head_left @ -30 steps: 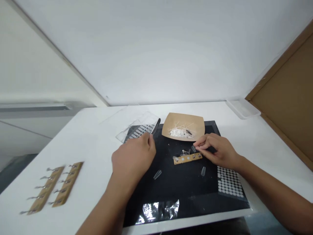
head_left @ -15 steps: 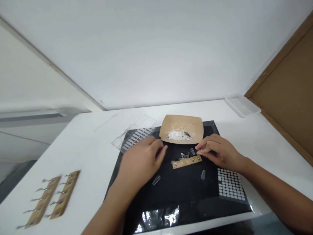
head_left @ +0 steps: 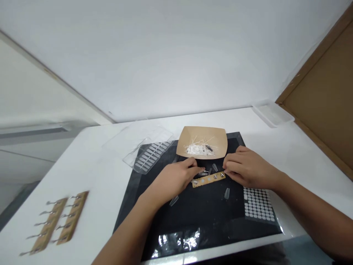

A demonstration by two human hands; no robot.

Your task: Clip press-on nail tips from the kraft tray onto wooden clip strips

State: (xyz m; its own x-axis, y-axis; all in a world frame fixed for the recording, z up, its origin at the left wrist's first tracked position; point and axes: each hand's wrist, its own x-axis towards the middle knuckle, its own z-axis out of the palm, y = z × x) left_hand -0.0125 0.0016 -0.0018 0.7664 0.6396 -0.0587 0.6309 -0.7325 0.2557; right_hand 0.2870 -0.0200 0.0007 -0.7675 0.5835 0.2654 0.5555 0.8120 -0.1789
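A small wooden strip [head_left: 209, 179] with metal studs lies on the black mat [head_left: 204, 213] in front of a brown paper tray [head_left: 203, 147]. My left hand [head_left: 176, 178] rests at the strip's left end, fingers curled toward small metal clips [head_left: 205, 172] just behind it. My right hand [head_left: 248, 167] pinches the strip's right end with closed fingers. Two clear nail tips lie on the mat, one [head_left: 173, 200] below my left hand and one [head_left: 226, 193] below the strip.
A clear plastic case of nail tips [head_left: 146, 156] sits at the mat's back left. Two wooden strips with clips [head_left: 55, 222] lie on the white table at the left. A sheet of white dots [head_left: 257, 204] is on the mat's right. A clear lid [head_left: 273, 114] sits far right.
My left hand has left the clear case and moved right to the wooden strip's left end. My right hand has stayed at the strip. The view has shifted slightly.
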